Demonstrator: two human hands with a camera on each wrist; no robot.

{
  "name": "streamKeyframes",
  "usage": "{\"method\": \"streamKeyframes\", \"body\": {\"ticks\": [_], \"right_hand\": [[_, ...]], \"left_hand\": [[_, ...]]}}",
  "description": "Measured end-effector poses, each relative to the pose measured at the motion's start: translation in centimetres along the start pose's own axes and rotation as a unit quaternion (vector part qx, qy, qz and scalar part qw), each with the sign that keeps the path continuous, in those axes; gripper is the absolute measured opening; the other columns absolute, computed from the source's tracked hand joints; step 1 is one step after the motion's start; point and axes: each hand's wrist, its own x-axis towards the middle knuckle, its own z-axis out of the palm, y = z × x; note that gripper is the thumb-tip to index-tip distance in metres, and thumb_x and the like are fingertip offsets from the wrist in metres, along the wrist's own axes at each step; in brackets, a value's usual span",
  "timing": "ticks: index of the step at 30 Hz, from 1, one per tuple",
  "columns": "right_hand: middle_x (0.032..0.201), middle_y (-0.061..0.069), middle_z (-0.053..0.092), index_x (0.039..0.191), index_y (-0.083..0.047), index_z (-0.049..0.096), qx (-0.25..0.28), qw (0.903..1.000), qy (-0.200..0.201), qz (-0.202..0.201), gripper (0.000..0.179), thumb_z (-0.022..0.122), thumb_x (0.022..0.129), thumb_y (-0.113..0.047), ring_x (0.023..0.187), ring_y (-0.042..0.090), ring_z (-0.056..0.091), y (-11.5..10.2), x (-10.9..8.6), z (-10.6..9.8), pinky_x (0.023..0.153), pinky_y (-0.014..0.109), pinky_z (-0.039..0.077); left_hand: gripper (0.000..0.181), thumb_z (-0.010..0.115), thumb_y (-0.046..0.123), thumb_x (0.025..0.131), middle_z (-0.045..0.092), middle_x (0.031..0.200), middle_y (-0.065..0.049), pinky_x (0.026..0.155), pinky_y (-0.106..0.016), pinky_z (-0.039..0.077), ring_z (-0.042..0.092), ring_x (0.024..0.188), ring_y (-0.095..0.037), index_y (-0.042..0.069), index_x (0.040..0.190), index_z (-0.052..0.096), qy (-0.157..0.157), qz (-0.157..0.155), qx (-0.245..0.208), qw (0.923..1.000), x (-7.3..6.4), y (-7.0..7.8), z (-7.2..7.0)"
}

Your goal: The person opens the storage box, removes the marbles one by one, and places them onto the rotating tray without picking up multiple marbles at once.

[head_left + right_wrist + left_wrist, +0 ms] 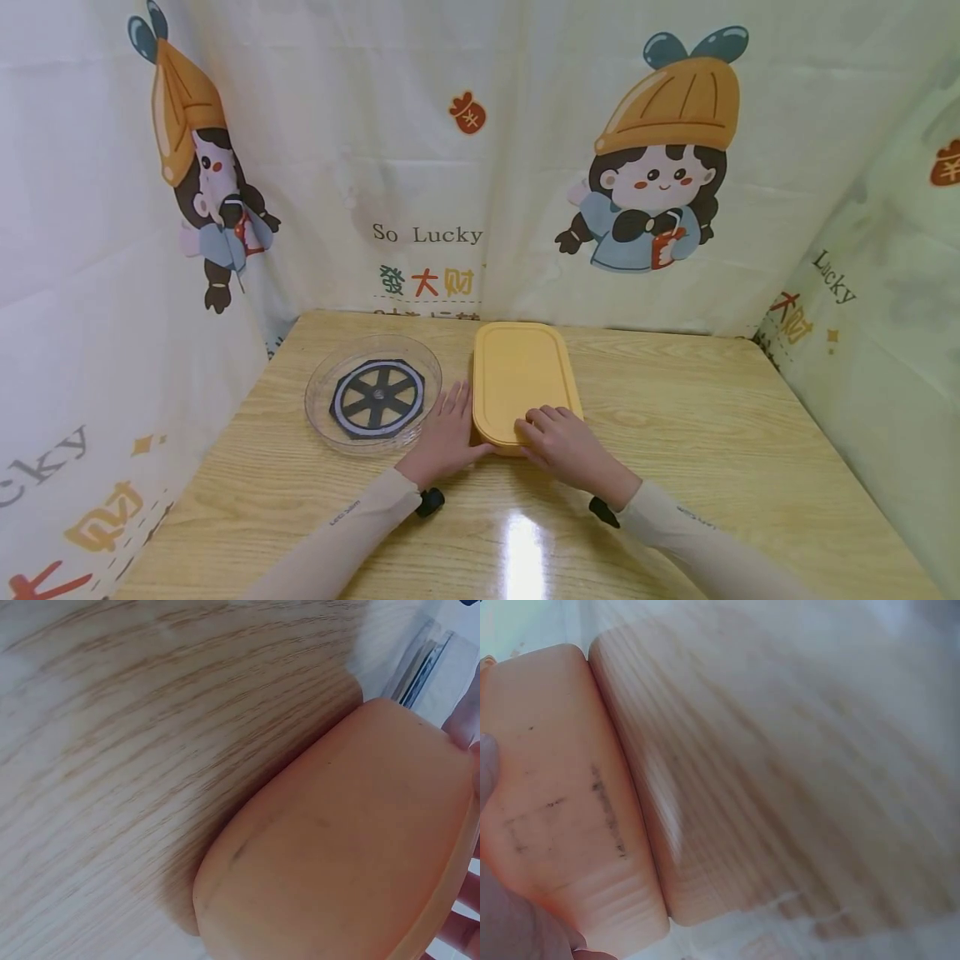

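Observation:
A rectangular yellow plastic box (522,367) with rounded corners and a yellow lid (517,375) stands on the table. My left hand (445,437) lies along its left side with fingers extended, the thumb by the front wall. At the front right corner, my right hand (564,446) grips the lid's edge, fingers bent over the top. Dark scuffs mark the box wall (570,780) in the left wrist view; the right wrist view shows the orange-looking box wall (322,840) close up, with fingertips (469,889) at the lid rim.
Left of the box stands a round clear dish (318,421), with a dark spoked wheel shape (377,396) seen in it. The wooden table (697,433) meets printed curtains (525,167) at the back and sides. Light glares off the tabletop in front.

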Motion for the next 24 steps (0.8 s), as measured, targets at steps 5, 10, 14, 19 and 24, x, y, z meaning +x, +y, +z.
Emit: {"method": "streamKeyframes", "body": {"ticks": [5, 10, 14, 19, 24], "right_hand": [[0.082, -0.002, 0.059, 0.092, -0.014, 0.063, -0.015, 0.9993, 0.026, -0.021, 0.025, 0.076, 0.077, -0.029, 0.071, 0.012, 0.056, -0.1, 0.2, -0.2, 0.059, 0.026, 0.048], [0.078, -0.003, 0.058, 0.086, -0.014, 0.061, -0.031, 0.9989, 0.026, -0.025, 0.021, 0.075, 0.079, -0.028, 0.068, 0.011, 0.056, -0.3, 0.3, -0.3, 0.059, 0.025, 0.048], [0.078, -0.003, 0.058, 0.083, -0.014, 0.059, -0.043, 0.9985, 0.022, -0.027, 0.022, 0.075, 0.077, -0.028, 0.068, 0.012, 0.055, -0.4, 0.5, -0.2, 0.058, 0.025, 0.046], [0.076, -0.004, 0.056, 0.079, -0.014, 0.057, -0.051, 0.998, 0.026, -0.028, 0.023, 0.076, 0.075, -0.026, 0.065, 0.012, 0.051, -0.4, 0.8, -0.4, 0.056, 0.024, 0.041], [0.072, -0.003, 0.054, 0.076, -0.013, 0.055, -0.058, 0.9971, 0.042, -0.025, 0.023, 0.075, 0.073, -0.024, 0.061, 0.012, 0.048, -0.3, 1.1, -0.6, 0.05, 0.023, 0.038]], "left_hand": [[0.104, 0.046, 0.072, 0.081, 0.019, 0.156, -0.017, 0.119, -0.044, 0.015, 0.016, 0.146, -0.029, -0.004, 0.148, 0.02, -0.003, -0.009, 0.009, 0.9999, 0.1, 0.2, 0.0], [0.104, 0.048, 0.071, 0.081, 0.021, 0.156, -0.017, 0.119, -0.044, 0.015, 0.016, 0.146, -0.029, -0.004, 0.147, 0.021, 0.002, -0.01, 0.002, 0.9999, 0.1, 0.3, 0.0], [0.104, 0.049, 0.07, 0.081, 0.021, 0.156, -0.018, 0.118, -0.045, 0.016, 0.017, 0.146, -0.031, -0.004, 0.147, 0.021, 0.007, -0.007, -0.006, 0.9999, 0.1, 0.3, 0.0], [0.103, 0.049, 0.07, 0.081, 0.022, 0.155, -0.019, 0.118, -0.046, 0.017, 0.019, 0.145, -0.032, -0.004, 0.147, 0.021, 0.013, -0.002, -0.004, 0.9999, 0.0, 0.4, 0.0], [0.103, 0.048, 0.071, 0.081, 0.021, 0.155, -0.018, 0.118, -0.046, 0.016, 0.019, 0.145, -0.032, -0.004, 0.147, 0.021, 0.012, -0.005, -0.001, 0.9999, 0.0, 0.4, 0.0]]}}
